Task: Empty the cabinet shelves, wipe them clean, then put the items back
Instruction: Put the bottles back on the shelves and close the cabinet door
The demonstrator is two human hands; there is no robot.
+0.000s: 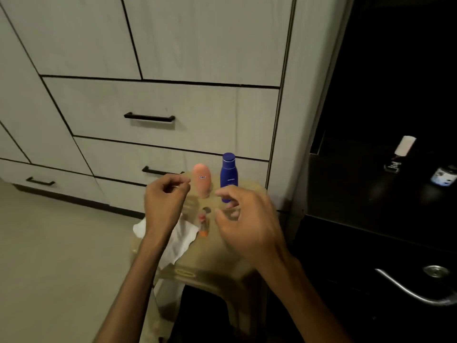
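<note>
Both forearms reach in from the bottom edge toward a small beige plastic table that stands in front of pale drawer fronts with black bar handles.

At the left, the left hand hovers above the table's left part with its fingers loosely curled and the thumb near the forefinger; nothing can be seen between them. Under its wrist a white cloth lies crumpled on the table, draping over the left edge.

Just right of the cloth a small tube with an orange end lies flat, its long axis running roughly toward and away from the camera, orange end nearer. Behind it a peach-coloured bottle stands on end with its rounded end up. Just beside it, to the right, a blue lotion bottle stands upright, cap up, close to it but apart.

The right hand hovers over the table's right part, blurred, fingers spread and bent, holding nothing and touching neither bottle.

Farther right is a dark open cabinet, with a pale bottle and a small jar on a shelf, and a door lever nearer the camera.
</note>
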